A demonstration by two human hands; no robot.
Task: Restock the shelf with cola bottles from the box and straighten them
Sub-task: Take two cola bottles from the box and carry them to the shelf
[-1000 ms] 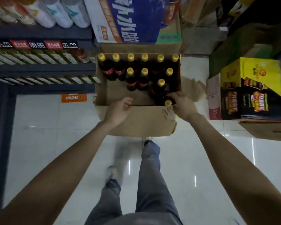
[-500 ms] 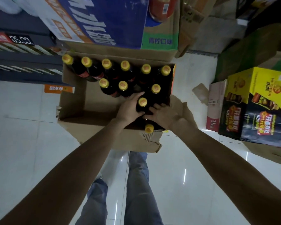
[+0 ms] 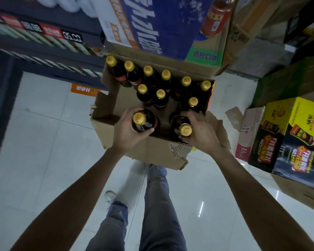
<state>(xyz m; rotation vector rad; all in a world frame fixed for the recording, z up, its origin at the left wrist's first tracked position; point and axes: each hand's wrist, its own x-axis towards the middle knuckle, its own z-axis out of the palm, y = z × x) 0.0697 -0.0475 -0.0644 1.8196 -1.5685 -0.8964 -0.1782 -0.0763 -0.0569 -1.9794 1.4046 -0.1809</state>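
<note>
over the near end of the open cardboard box (image 3: 140, 151), both hands now hold a cola bottle each, where half a second ago they were only reaching in among the caps. the left hand (image 3: 127, 132) has its fingers (image 3: 149, 131) curled round the shoulder of the left bottle (image 3: 143, 121), and the bottle has come up above the box's near wall. the right hand (image 3: 200, 132) wraps the right bottle (image 3: 181, 125) just below its yellow cap, this one lower and close to the box's near right corner. behind them, toward the box's far wall, nine more bottles (image 3: 160, 94) stand upright, six in the far row and three in front of it; the near left part of the box shows bare cardboard. the shelf (image 3: 43, 51) runs beyond the box's far left corner, well apart from both hands, with price tags (image 3: 72, 37) on its edge. judging from this, the pick is made and the carry to the shelf comes next; straightening has not begun. a large blue carton (image 3: 152, 24) sits just beyond the box's far wall.
</note>
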